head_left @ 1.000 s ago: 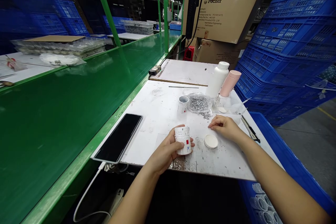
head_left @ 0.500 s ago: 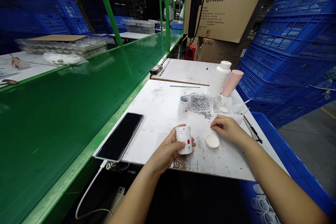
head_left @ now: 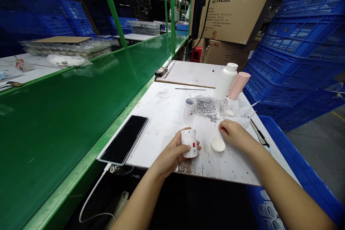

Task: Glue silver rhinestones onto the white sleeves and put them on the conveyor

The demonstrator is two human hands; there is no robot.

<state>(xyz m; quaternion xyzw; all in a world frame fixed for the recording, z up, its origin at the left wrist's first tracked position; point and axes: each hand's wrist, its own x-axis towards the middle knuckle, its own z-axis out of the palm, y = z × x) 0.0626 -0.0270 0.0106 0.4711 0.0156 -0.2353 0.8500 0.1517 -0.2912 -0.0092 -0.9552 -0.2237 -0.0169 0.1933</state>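
Note:
Near the table's front edge, my left hand point(head_left: 176, 150) is wrapped round a small white cylinder point(head_left: 190, 138) with a red mark and dotted holes. To its right lies a round white lid or shallow dish point(head_left: 217, 145) on the tabletop. Just beyond that, my right hand point(head_left: 234, 133) is closed, its fingertips pinched low over the table; whatever they hold, if anything, is hidden. A second white cylinder point(head_left: 189, 107) stands upright farther back, its open top showing a grey inside. Beside it is a clear bag of small silvery parts point(head_left: 206, 105), with some spilled in front.
A phone point(head_left: 124, 140) lies at the table's left, by the green conveyor point(head_left: 81, 115). A white bottle point(head_left: 228, 81) and a pink bottle point(head_left: 238, 85) stand at the back right. A cutter knife point(head_left: 259, 133) lies near the right edge, beside stacked blue crates point(head_left: 304, 39).
My right hand has shifted slightly to the right, its fingertips drawn closer together. My left hand keeps the cylinder in nearly the same place.

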